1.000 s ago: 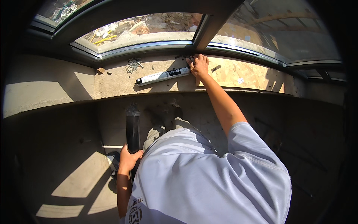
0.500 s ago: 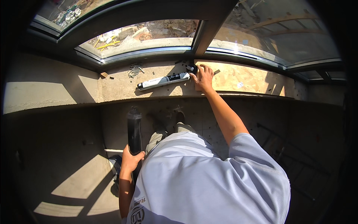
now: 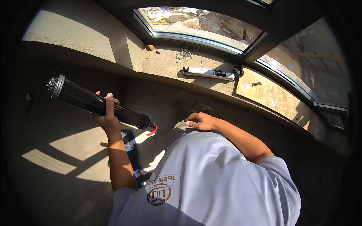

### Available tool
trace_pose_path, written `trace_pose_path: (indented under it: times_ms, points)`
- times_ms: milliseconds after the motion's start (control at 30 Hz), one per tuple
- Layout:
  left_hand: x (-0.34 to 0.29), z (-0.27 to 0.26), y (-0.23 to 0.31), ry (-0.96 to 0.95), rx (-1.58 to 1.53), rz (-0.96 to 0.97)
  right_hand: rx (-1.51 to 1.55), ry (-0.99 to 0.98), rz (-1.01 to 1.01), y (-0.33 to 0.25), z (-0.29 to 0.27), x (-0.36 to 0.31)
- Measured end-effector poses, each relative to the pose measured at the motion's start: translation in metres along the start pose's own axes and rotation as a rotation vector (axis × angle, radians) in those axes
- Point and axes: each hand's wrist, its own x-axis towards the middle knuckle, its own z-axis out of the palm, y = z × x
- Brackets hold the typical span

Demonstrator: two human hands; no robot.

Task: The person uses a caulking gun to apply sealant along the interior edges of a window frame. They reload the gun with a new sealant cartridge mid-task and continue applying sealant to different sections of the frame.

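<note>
- Caulking gun (image 3: 98, 103): black, tilted, gripped mid-barrel in my left hand (image 3: 106, 116).
- My right hand (image 3: 201, 121) pinches a pale scrap (image 3: 181, 125) at my chest.
- Sealant tube (image 3: 208, 73) lies on the sill (image 3: 166, 66).

A: State the left hand (image 3: 106, 119) condition.
B: Closed around a black caulking gun (image 3: 96, 103), held tilted.
A: Right hand (image 3: 201, 121)?
B: Held near the chest; what it holds, if anything, is unclear. A white sealant tube (image 3: 207, 73) lies on the window sill (image 3: 166, 64), well apart.
</note>
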Motion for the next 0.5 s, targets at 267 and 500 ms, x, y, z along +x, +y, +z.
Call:
trace_pose_path:
  times_ms: [267, 500]
  points:
    - [-0.022, 0.008, 0.051, 0.28, -0.682, -0.173, 0.052, -0.073, 0.026, -0.037, 0.031, 0.037]
    - [-0.047, 0.021, 0.031, 0.264, -0.815, -0.433, 0.394, 0.55, -0.224, -0.046, 0.033, 0.055]
